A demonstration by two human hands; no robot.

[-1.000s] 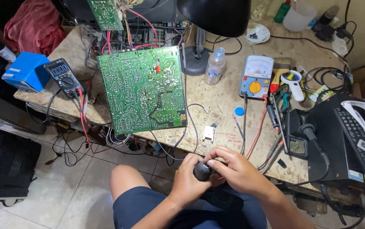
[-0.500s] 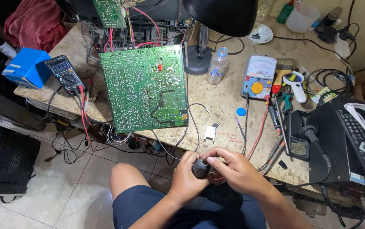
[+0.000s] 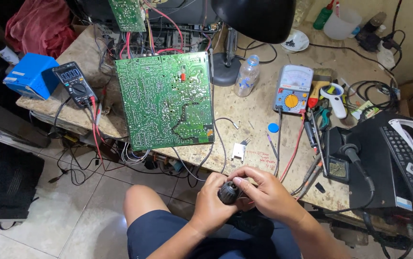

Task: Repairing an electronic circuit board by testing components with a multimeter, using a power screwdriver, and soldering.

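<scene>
My left hand (image 3: 212,204) and my right hand (image 3: 267,194) meet just below the workbench's front edge, above my lap. Both grip a small dark round object (image 3: 227,192), knob-like, between the fingers; what it is I cannot tell. The right hand's fingers curl over its top, and the left hand cups it from the side. A large green circuit board (image 3: 165,100) lies solder side up on the bench ahead of my hands. A small white component with metal legs (image 3: 238,150) rests on the bench just above my hands.
On the worn bench (image 3: 249,115) sit a digital multimeter (image 3: 74,82) with red and black leads, an analog meter (image 3: 291,88), a clear bottle (image 3: 246,76), a black lamp (image 3: 256,19), a blue box (image 3: 31,76), hand tools (image 3: 321,110), and black equipment (image 3: 388,163) at right. Tiled floor lies below.
Both hands stay together on the dark round object, with the fingers shifting slightly around it. The view has drifted a little; nothing on the bench has moved.
</scene>
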